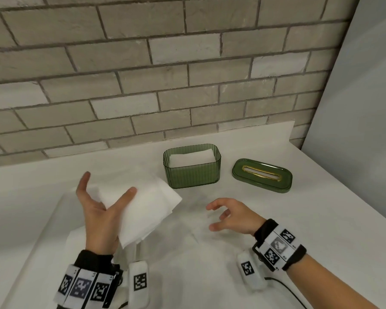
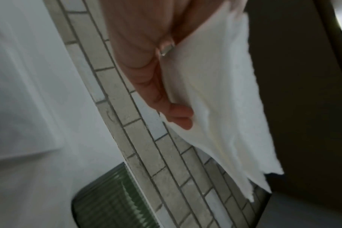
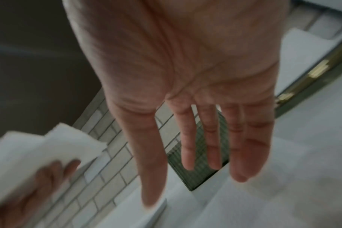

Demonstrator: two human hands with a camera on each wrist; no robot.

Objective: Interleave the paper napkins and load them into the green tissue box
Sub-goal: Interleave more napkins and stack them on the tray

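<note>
My left hand (image 1: 107,197) is raised above the table and pinches a folded bundle of white napkins (image 1: 143,210) between thumb and fingers. The left wrist view shows the thumb (image 2: 146,77) pressed on the same napkins (image 2: 215,108). My right hand (image 1: 212,217) hovers low over the table with its fingers loosely spread and holds nothing; its palm (image 3: 195,138) is bare. The green tissue box (image 1: 192,172) stands open behind both hands with white napkins inside. Its green lid (image 1: 262,176), with a gold-rimmed slot, lies flat to the right of it.
More white sheets lie flat on the white table (image 1: 232,197), one under my left wrist (image 1: 76,237) and one beneath my right hand (image 3: 234,200). A brick wall (image 1: 143,74) runs along the back. A grey panel (image 1: 354,108) closes the right side.
</note>
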